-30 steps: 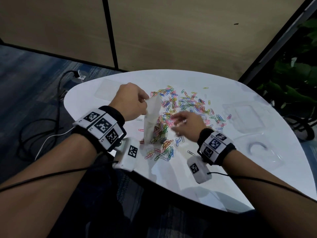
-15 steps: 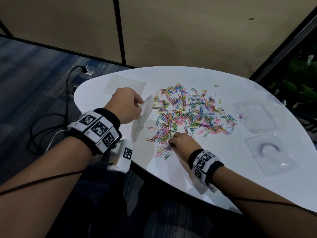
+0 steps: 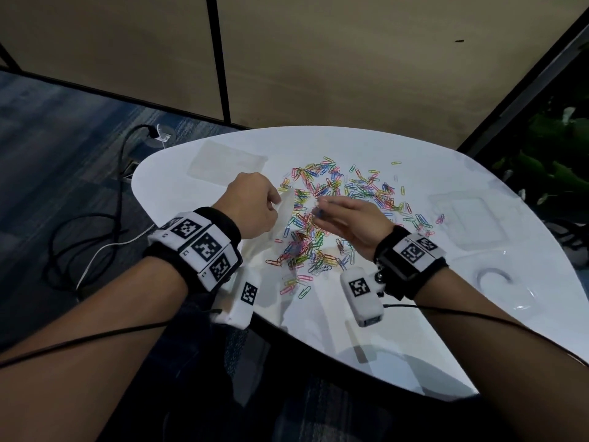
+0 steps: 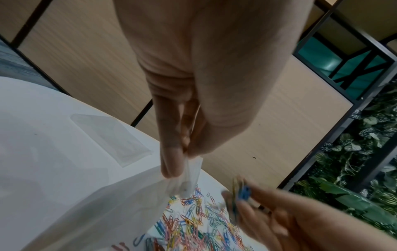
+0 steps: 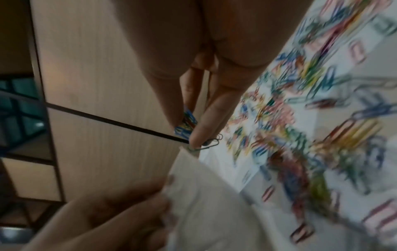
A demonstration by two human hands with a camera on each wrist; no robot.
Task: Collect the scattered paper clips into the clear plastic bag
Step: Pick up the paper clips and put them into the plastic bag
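Many coloured paper clips [image 3: 338, 199] lie scattered over the middle of the white table [image 3: 414, 330]. My left hand [image 3: 255, 208] pinches the top edge of the clear plastic bag [image 3: 282, 215] and holds it upright above the table; the left wrist view shows thumb and fingers pinching the bag [image 4: 128, 195]. My right hand [image 3: 322, 210] is lifted beside the bag's mouth and pinches a small bunch of clips [image 5: 187, 124] between thumb and fingers; the same held clips [image 4: 241, 191] show in the left wrist view. The right wrist view is blurred.
A flat clear bag [image 3: 228, 161] lies at the table's far left. Two clear plastic trays [image 3: 465, 218] [image 3: 500, 282] sit at the right, the nearer one with a curved piece inside. Cables [image 3: 95, 224] trail on the floor left; plants [image 3: 554, 161] stand right.
My right hand rose from the near edge of the clip pile, now pinching a bunch of clips, and moved up and left to the bag's mouth. My left hand kept hold of the bag.
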